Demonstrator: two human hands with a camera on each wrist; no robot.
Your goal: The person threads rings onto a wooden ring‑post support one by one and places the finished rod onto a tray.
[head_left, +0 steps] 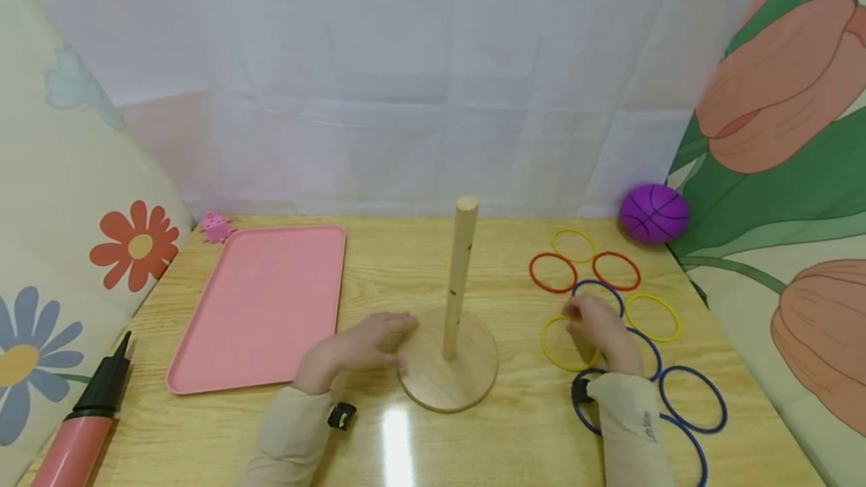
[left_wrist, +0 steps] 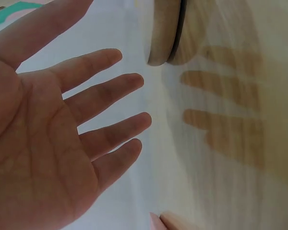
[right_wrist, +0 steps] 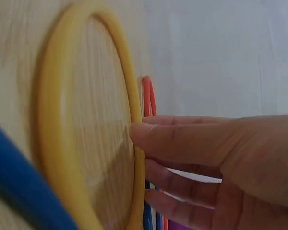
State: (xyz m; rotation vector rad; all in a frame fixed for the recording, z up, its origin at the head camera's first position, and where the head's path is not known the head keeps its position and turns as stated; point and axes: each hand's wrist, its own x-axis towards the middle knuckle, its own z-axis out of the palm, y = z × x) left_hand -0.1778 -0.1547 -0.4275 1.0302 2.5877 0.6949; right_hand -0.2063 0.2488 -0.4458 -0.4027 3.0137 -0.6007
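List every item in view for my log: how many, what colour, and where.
Stand: 1, pale wood, centre of table
Yellow rings: 3, yellow, table's right side
Red rings: 2, red, table's right side, toward the back
Blue rings: 5, blue, table's right side, some partly hidden
Ball: 1, purple, back right corner
Tray: 1, pink, left of the stand
Small toy: 1, pink, back left corner
Pump: 1, pink and black, front left
Table: 1, wood-coloured, beneath everything
Backdrop: 1, white, behind table
Floral panels: 2, patterned, either side
Sleeves: 2, beige, both forearms
Left hand: 1, bare, at the stand's left side
Right hand: 1, bare, at a yellow ring's edge
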